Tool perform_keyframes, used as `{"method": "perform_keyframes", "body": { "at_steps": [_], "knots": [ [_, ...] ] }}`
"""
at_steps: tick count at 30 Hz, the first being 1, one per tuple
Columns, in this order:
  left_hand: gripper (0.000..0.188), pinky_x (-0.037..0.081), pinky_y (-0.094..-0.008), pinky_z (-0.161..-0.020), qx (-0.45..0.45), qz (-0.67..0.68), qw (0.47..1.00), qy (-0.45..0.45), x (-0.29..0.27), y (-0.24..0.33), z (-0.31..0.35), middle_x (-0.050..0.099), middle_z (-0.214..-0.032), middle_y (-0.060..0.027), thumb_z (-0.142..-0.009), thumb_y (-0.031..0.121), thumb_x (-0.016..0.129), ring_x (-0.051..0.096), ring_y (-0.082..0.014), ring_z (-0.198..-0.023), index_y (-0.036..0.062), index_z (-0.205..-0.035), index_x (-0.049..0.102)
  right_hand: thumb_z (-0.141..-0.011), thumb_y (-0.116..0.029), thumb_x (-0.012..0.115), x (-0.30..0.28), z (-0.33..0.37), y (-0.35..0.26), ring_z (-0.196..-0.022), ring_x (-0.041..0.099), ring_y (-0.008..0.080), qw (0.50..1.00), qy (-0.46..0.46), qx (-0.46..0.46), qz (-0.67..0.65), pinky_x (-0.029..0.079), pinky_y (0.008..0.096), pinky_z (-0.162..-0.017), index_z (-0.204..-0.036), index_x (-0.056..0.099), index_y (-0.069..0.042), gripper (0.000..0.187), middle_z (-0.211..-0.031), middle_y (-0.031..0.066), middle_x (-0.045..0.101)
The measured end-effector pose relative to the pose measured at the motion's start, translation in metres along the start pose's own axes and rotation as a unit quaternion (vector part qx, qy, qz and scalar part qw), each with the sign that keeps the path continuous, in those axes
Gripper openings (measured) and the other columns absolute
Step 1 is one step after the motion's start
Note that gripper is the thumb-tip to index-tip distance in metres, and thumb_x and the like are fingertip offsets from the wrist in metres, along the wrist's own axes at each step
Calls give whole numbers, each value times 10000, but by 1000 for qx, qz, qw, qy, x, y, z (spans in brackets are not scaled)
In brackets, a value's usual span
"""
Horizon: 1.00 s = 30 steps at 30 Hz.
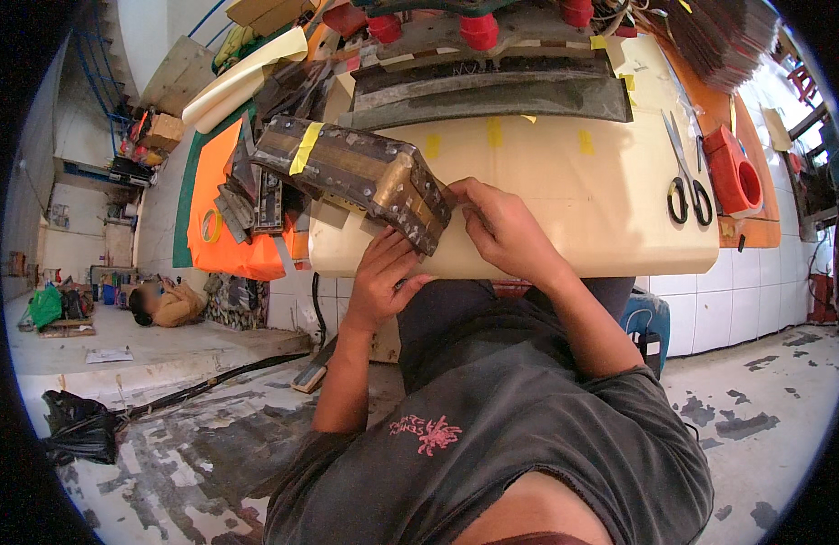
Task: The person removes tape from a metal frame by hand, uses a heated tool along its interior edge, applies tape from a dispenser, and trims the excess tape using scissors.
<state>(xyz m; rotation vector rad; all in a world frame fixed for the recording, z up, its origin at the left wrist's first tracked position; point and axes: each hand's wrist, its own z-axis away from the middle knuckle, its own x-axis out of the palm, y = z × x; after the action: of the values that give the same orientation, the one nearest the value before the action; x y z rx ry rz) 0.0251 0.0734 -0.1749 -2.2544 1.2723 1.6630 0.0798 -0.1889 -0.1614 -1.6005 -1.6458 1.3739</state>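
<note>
half-curled left hand (pixel 380 280), half-curled right hand (pixel 508 229), holding brown block (pixel 360 171), roomy tabletop edge (pixel 610 258) rightward

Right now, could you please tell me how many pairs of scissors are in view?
1: the black-handled scissors, lying on the right side of the cream-covered worktable. Any others may be hidden from view.

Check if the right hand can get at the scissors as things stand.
Probably yes: nothing stands between the right hand and the scissors across the pale work surface. It would likely have to leave the dark box first.
</note>
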Motion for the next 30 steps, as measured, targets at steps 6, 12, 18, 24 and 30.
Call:
{"method": "perform_keyframes", "body": {
  "at_steps": [6, 12, 18, 24, 30],
  "knots": [
    [642, 472, -502, -1129, -86, 114, 989, 23, 5, 4, 8, 685, -1310, -210, -936, 296, 811, 658, -348, -1272, -21, -1431, 554, -918, 78, 515, 2, -3, 3, -1042, 696, 429, 1000, -1, -18, -4, 545, 448, -905, -1242, 593, 30, 337, -1093, 249, 704],
    [904, 511, -430, -1081, -175, 239, 955, 28, 6, 10, 8, 603, -1423, -246, -951, 270, 807, 651, -319, -1291, -9, -1627, 276, -884, 114, 476, 1, -5, 1, -1057, 698, 434, 999, 6, -8, -33, 543, 458, -920, -1290, 586, 27, 429, -1095, 265, 702],
    [783, 550, -413, -1027, -198, 178, 963, 38, 5, 25, 6, 608, -1400, -258, -959, 273, 794, 684, -339, -1234, -49, -1554, 400, -854, 121, 489, 4, -6, 1, -1110, 640, 438, 996, 19, -59, 61, 509, 480, -985, -1308, 593, 21, 476, -1139, 255, 677],
    [632, 563, -401, -989, -175, 188, 966, 36, -2, 20, 3, 660, -1289, -245, -980, 325, 772, 714, -315, -1139, -87, -1404, 548, -796, 102, 518, 3, -6, 0, -1118, 614, 474, 998, 16, -37, 51, 485, 533, -1002, -1247, 620, 25, 469, -1132, 263, 687],
    [573, 576, -354, -896, -170, 313, 934, -8, -18, -31, -8, 726, -1091, -167, -932, 356, 823, 723, -211, -1030, -77, -1258, 638, -841, 106, 493, 0, -5, 7, -1104, 621, 446, 998, -19, -34, 57, 492, 489, -989, -1202, 621, 37, 389, -1106, 243, 670]
  ]
}}
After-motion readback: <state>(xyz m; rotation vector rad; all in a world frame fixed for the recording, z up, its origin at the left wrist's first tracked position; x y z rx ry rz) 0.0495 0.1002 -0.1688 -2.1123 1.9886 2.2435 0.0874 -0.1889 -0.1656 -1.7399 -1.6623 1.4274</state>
